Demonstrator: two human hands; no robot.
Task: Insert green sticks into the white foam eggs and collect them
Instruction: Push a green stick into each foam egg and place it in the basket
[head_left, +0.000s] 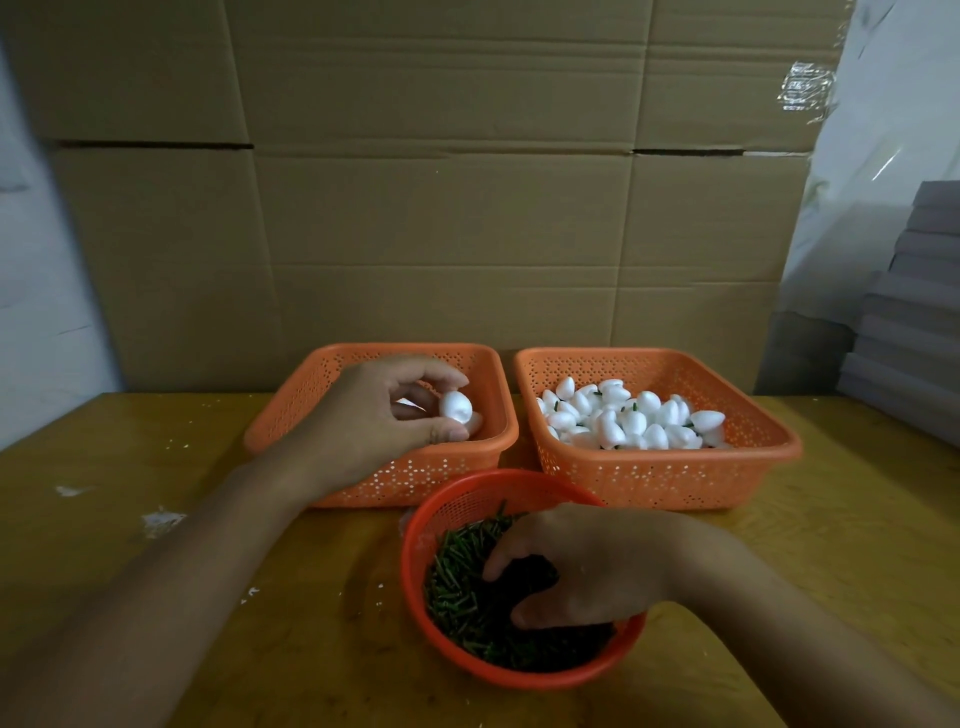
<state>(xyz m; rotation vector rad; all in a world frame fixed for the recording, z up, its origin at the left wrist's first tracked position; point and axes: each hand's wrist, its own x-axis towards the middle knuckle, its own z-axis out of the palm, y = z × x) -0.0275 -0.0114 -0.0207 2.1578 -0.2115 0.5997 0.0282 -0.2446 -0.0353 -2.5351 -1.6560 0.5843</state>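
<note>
My left hand (376, 415) reaches into the left orange basket (467, 457) and holds a white foam egg (456, 405) between thumb and fingers; another egg lies just under it. My right hand (582, 564) is down in the round red basket (415, 540), its fingers curled into the pile of green sticks (462, 582); whether it grips a stick is hidden. The right orange basket (675, 473) holds several white eggs with green sticks (634, 421) in them.
All three baskets stand close together on a yellow-brown wooden table (156, 519) with white foam crumbs on the left. Flattened cardboard (441, 208) rises right behind the baskets. A stack of grey boards (909, 322) stands at the far right.
</note>
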